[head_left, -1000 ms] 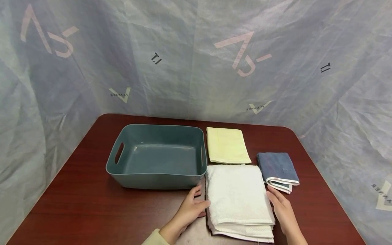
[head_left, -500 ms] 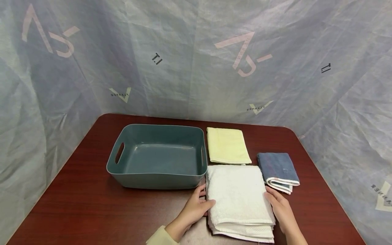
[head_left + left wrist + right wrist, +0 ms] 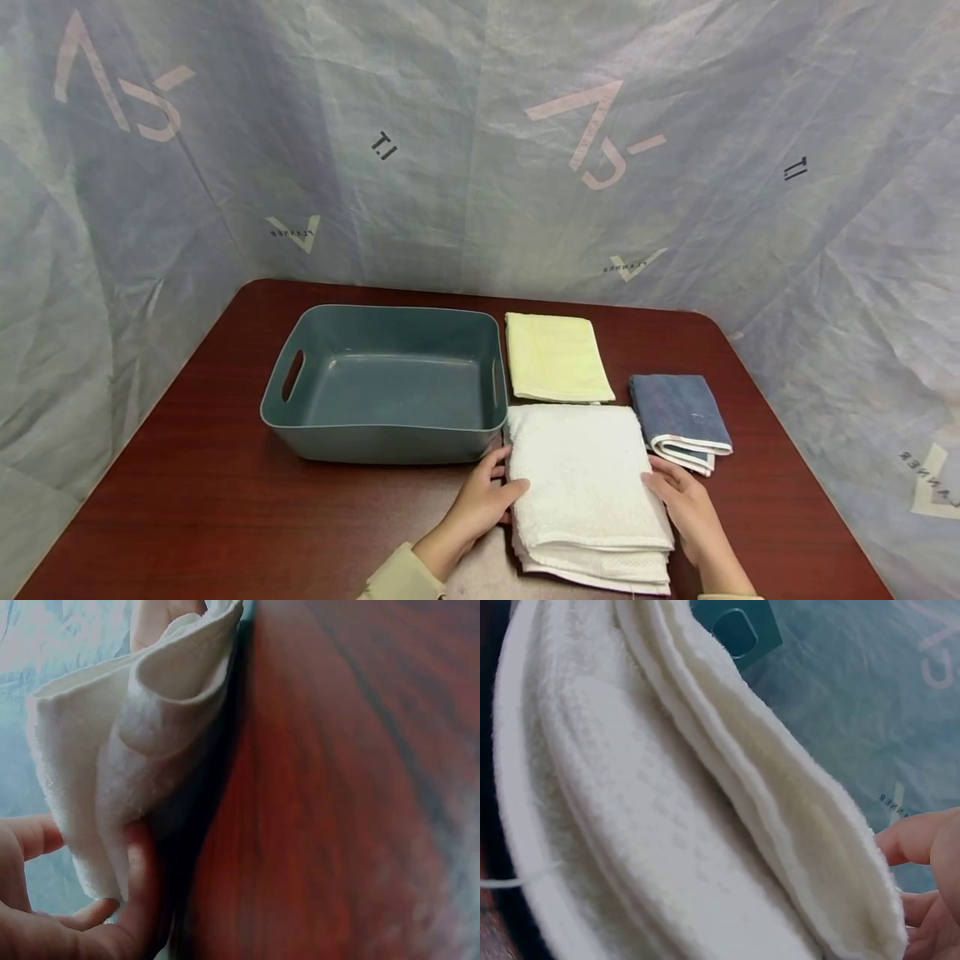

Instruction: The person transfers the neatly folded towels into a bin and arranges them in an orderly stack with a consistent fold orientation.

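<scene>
A folded white towel (image 3: 585, 475) lies in layers on the table at the front right, its near edges stacked. My left hand (image 3: 480, 504) grips its left edge, thumb on top and fingers at the side; in the left wrist view the fingers (image 3: 139, 877) curl around the cloth. My right hand (image 3: 688, 510) holds the opposite edge, with the thumb on the top layer. In the right wrist view, part of that hand (image 3: 934, 862) touches the towel's edge, and the layers gape open. The undersides of the fingers are partly hidden by cloth.
A dark teal plastic basket (image 3: 390, 443) with handle slots stands left of the towel, nothing in it. Behind the towel lies a folded yellow towel (image 3: 558, 357). A folded blue towel (image 3: 678, 408) with white trim sits to the right. Grey sheeting (image 3: 465, 167) surrounds the reddish-brown table (image 3: 225, 517).
My left hand has moved right and slightly forward, from beside the white towel onto its edge. The right hand has shifted slightly left, thumb further onto the cloth. The towel has barely moved.
</scene>
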Demonstrator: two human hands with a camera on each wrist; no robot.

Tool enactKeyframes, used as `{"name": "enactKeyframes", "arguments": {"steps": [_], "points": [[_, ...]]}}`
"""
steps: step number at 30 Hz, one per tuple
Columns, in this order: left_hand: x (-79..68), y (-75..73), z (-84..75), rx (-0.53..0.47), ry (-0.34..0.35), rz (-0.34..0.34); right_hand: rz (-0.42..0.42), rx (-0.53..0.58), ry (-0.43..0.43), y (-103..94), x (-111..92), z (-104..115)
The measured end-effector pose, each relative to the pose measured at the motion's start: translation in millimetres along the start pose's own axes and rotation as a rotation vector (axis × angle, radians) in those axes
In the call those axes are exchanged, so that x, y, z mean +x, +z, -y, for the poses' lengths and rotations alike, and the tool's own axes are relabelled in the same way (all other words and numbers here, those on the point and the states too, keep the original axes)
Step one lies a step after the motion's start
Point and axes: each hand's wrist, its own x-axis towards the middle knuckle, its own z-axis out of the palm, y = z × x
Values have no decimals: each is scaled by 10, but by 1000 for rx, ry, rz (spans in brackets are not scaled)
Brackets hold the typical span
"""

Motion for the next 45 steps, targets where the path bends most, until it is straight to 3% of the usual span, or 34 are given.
{"name": "enactKeyframes", "arguments": {"steps": [8,20,45], "points": [[14,-8,-3,-31,-17,14,10,104,-6,-10,13,-17],[26,27,21,-96,20,20,0,274,-38,-25,0,-34],[39,18,28,-115,43,48,30,324,4,-84,-53,7]]}}
